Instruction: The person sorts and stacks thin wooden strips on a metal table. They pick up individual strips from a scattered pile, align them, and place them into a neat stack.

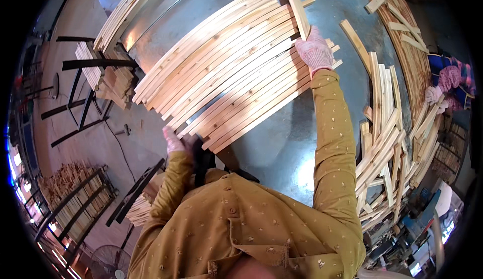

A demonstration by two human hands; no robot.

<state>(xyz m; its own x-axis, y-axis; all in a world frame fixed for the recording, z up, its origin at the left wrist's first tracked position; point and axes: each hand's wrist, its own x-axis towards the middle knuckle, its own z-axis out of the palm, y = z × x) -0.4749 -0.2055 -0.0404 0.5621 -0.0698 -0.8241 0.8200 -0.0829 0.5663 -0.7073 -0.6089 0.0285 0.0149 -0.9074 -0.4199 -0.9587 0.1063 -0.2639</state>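
A wide row of pale wooden strips [216, 52] lies side by side, slanted, on a shiny metal table [274, 148]. A narrow gap splits the row toward its near side. My right hand [315, 52], in a pinkish knit glove, is at the strips' right ends, its fingers closed round the near end of a wooden slat [296, 7]. That slat points away from me, crossing above the row and casting a shadow on it. My left hand [174, 141], also gloved, is beside the strips' left ends with its fingers apart; part of it is in shadow.
More strips [126, 14] are stacked at the far left, near a black metal frame [83, 97]. A loose heap of wood pieces [385, 143] covers the right side. Beyond it, a co-worker's gloved hands [440, 90] hold wood. A fan [108, 261] stands at the lower left.
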